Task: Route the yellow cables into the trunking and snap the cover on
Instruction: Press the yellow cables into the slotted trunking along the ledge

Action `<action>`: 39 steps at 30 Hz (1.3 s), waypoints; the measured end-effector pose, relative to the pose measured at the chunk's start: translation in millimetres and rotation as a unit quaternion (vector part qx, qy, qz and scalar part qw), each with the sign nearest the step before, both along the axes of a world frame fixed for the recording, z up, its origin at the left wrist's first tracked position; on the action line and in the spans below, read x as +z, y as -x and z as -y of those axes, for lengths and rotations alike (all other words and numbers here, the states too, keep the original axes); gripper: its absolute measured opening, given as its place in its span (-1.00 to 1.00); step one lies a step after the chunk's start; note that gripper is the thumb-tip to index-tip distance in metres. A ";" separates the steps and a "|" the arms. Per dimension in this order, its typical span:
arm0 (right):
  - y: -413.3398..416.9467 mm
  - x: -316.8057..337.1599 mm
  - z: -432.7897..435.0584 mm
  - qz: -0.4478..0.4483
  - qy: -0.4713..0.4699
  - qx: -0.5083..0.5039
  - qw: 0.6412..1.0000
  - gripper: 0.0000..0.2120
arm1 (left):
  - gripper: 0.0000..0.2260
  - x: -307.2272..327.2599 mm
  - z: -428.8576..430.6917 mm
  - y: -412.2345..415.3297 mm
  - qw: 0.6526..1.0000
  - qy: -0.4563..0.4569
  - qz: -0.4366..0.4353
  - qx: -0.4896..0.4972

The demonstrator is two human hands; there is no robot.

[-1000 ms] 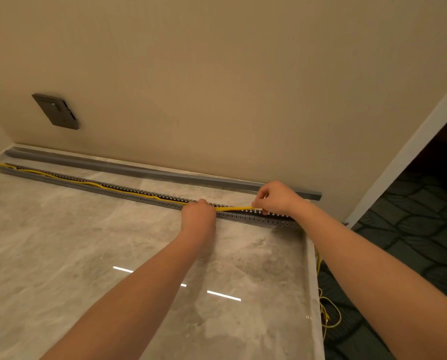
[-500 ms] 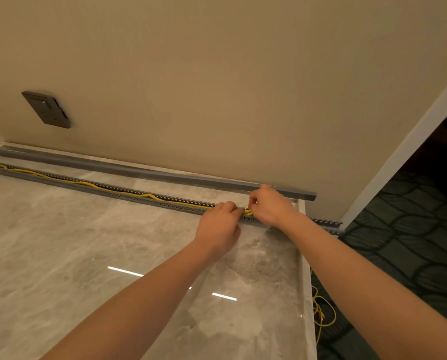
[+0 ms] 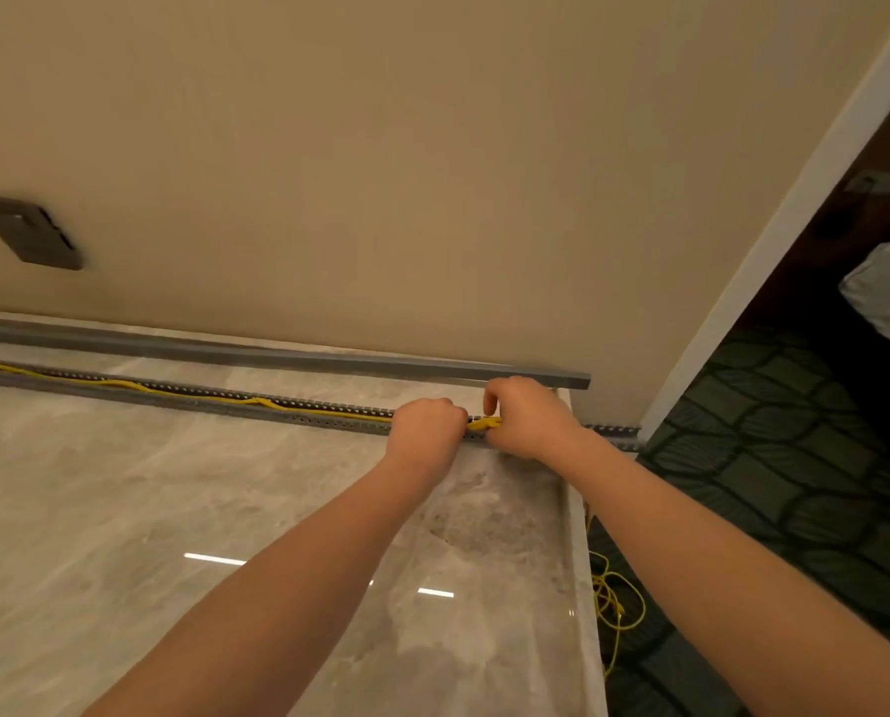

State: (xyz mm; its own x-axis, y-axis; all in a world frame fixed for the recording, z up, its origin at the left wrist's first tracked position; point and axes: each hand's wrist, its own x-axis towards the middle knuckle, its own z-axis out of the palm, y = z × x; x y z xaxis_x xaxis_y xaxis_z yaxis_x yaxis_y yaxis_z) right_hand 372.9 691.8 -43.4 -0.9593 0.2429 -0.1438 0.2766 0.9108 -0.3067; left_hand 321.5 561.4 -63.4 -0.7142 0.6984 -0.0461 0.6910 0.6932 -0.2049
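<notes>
Light: warm, yellowish and rather dim, falling evenly on the wall (image 3: pixel 432 173) above the trunking (image 3: pixel 277 414).
Glare: two short white streaks on the glossy marble top (image 3: pixel 122 509), on my side of the trunking.
Shadow: a soft one under my right hand (image 3: pixel 531 416), at the trunking's near edge.
Dark: the carpet (image 3: pixel 768 458) past the trunking's right end is murky.
Sharpness: soft all over; the yellow cables (image 3: pixel 122 384) in the trunking smear into one line.
Distortion: the door frame (image 3: pixel 757 276) right of the trunking leans hard, and my forearms loom large.
</notes>
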 end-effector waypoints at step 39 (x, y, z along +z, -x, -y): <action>-52.3 33.6 -69.3 0.175 -0.266 -0.122 0.940 -0.70 | -0.86 -5.5 -0.5 3.0 1.000 -0.019 0.005 0.015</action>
